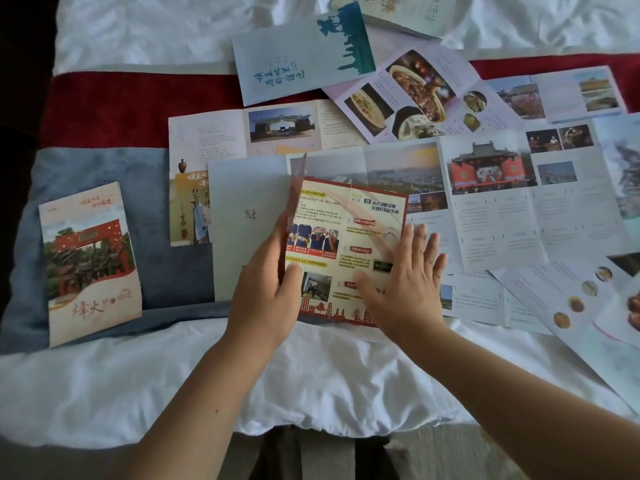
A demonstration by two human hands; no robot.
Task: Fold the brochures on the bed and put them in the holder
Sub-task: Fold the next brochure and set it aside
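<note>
The left hand pinches, thumb against fingers, the upturned left flap of the red-and-yellow brochure, its crease running straight away, while the right hand presses flat, fingers spread, just rightward where the flap should land.

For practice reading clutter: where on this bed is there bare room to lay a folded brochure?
Bare: the white sheet along the near edge, the blue runner between the folded gate brochure and the grey leaflet, the red band far left. Overlapping open brochures crowd centre and right.
</note>
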